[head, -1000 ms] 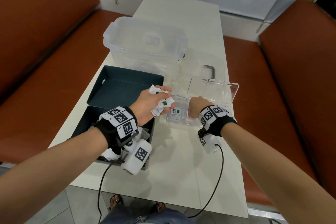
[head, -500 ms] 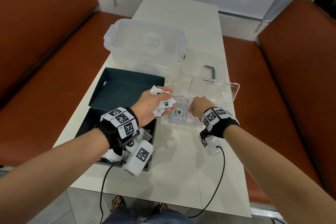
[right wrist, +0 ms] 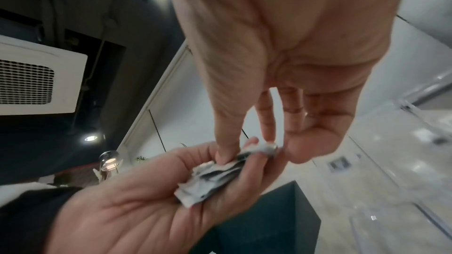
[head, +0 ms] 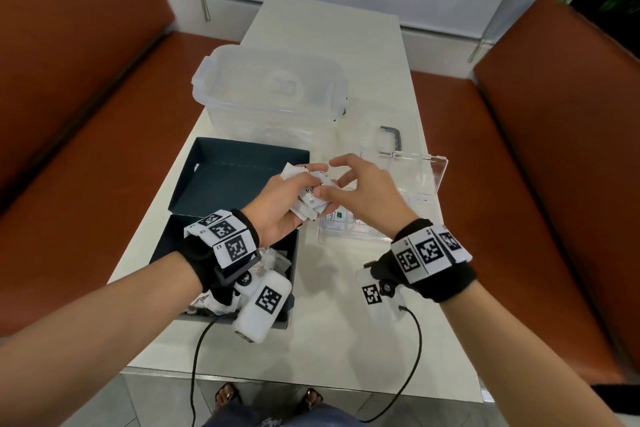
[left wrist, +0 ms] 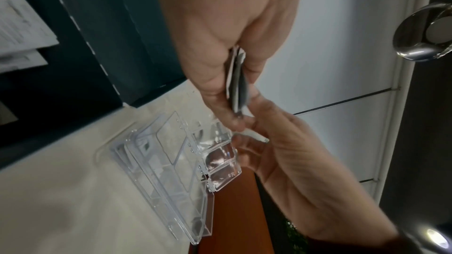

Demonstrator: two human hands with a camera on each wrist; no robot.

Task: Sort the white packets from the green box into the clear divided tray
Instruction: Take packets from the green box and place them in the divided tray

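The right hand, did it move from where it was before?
Yes. The right hand left the clear divided tray and went toward the green box, pinching a packet in the left hand.

At the head view's centre, the hands cover much of the clear divided tray (head: pixel 420 204); print on the white packets (head: pixel 308 196) is too blurred to read.

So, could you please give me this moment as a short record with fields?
left hand: left hand holds a bunch of white packets
right hand: right hand pinches one packet at the bunch
tray: clear divided tray, lid open, one packet inside
box: green box, open, beside the tray
behind: clear lidded bin
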